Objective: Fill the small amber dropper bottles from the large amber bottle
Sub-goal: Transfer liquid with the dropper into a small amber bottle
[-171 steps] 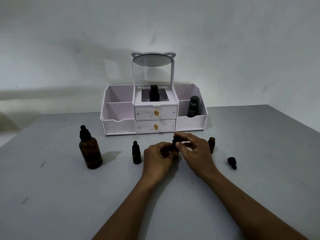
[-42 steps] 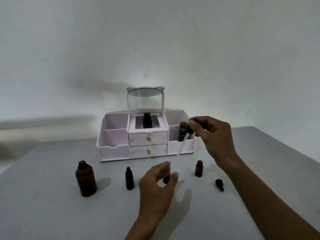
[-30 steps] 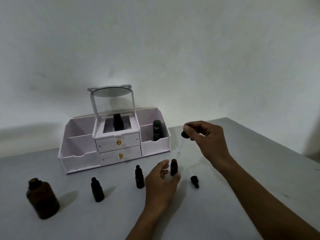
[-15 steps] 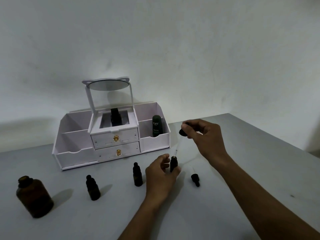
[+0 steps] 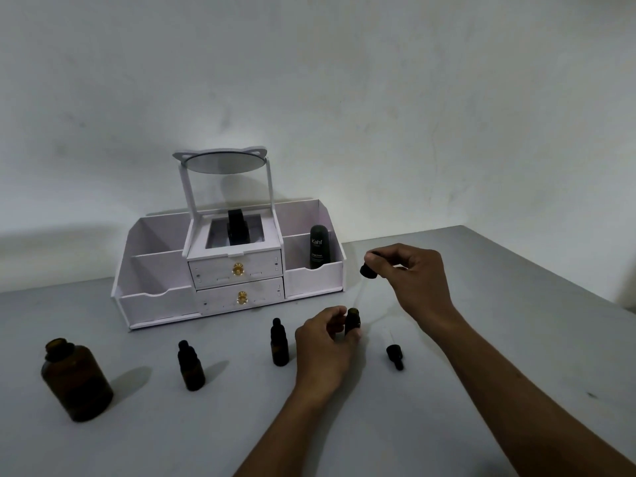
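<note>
The large amber bottle [image 5: 76, 378] stands uncapped at the front left of the grey table [image 5: 516, 339]. Two capped small amber dropper bottles [image 5: 190, 366] [image 5: 279, 342] stand to its right. My left hand [image 5: 325, 349] grips an open small amber bottle [image 5: 352, 320] upright on the table. My right hand [image 5: 409, 275] pinches the black bulb of the large dropper [image 5: 368, 271] above it; the glass pipette slants down with its tip just over that bottle's mouth. A small black dropper cap [image 5: 394, 352] lies on the table to the right.
A white cosmetic organiser [image 5: 155, 301] with two drawers and a tilted mirror [image 5: 220, 163] stands at the back. A dark tube [image 5: 319, 246] sits in its right compartment, and a black item [image 5: 237, 227] in the middle. The table's right edge runs diagonally.
The view has swung left and back toward centre. My right hand has brought the dropper from over the organiser down to the small bottle, which my left hand took hold of.
</note>
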Action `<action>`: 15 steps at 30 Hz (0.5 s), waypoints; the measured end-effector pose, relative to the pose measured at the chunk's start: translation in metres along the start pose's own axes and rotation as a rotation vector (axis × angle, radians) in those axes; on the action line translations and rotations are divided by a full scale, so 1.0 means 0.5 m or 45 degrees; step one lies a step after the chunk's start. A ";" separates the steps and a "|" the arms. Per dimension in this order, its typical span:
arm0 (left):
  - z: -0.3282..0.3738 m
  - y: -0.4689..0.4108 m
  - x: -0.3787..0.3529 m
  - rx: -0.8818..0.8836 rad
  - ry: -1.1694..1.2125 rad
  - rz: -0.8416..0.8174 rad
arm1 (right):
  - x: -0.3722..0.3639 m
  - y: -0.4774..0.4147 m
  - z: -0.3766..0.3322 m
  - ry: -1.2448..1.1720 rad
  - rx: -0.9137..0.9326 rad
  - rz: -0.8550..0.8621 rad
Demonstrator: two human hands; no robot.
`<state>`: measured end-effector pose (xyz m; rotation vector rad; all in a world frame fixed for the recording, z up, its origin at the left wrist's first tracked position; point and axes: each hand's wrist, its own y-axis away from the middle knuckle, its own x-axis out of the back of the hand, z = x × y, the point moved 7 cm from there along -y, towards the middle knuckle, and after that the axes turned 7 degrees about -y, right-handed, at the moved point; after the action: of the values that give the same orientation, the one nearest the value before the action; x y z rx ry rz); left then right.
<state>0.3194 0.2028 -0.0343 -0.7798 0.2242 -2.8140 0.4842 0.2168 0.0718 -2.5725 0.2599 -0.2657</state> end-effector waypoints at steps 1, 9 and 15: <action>0.000 0.000 -0.001 0.002 -0.007 -0.002 | -0.001 0.000 -0.002 0.001 0.008 -0.003; -0.003 -0.002 -0.003 -0.005 -0.038 -0.014 | -0.006 0.004 -0.009 0.049 0.067 -0.007; 0.009 0.017 0.014 0.019 0.002 -0.064 | -0.004 0.005 -0.063 -0.006 0.137 0.003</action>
<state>0.3172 0.1926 -0.0284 -0.7913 0.1858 -2.8600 0.4743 0.1999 0.0964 -2.4659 0.2402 -0.2652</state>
